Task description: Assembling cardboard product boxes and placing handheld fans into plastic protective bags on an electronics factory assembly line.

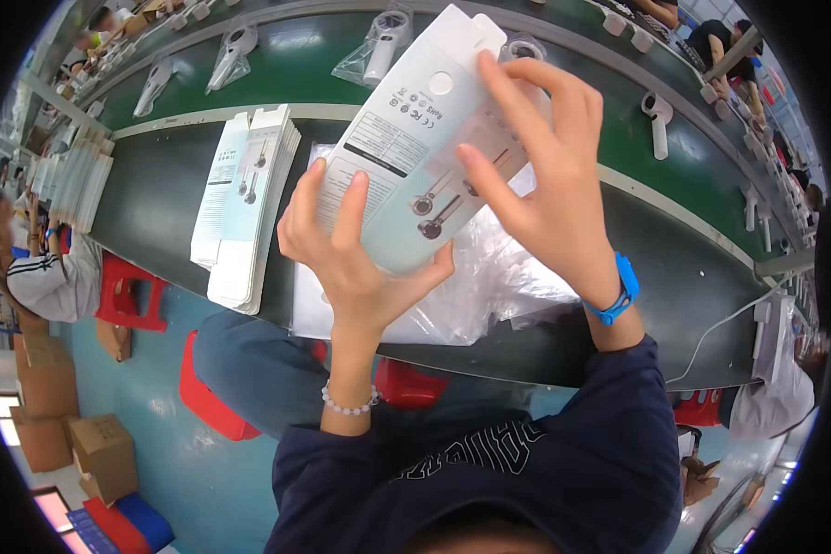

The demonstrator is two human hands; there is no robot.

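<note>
In the head view, here you are with the box (415, 185) tilted up above the middle of the worktop (711, 305), its flap end pointing toward the far edge. Your left hand (355, 254) has it by the lower end, two fingers across the printed face and the thumb along the bottom. Up comes your right hand (554, 162) in the picture, fingers spread wide: index fingertip by the flaps, thumb over the printed side, though you can't tell how firmly it grips.

Beneath, clear plastic bags (517, 282) lie crumpled toward the near edge. To your left, a stack of flat cartons (240, 212) reaches the near edge; more upright cartons (85, 185) crowd the left end. Past the far edge runs the green belt (295, 69), carrying a white handheld device (235, 55) in clear wrap. And there's a white cable (711, 337) at the right end!
</note>
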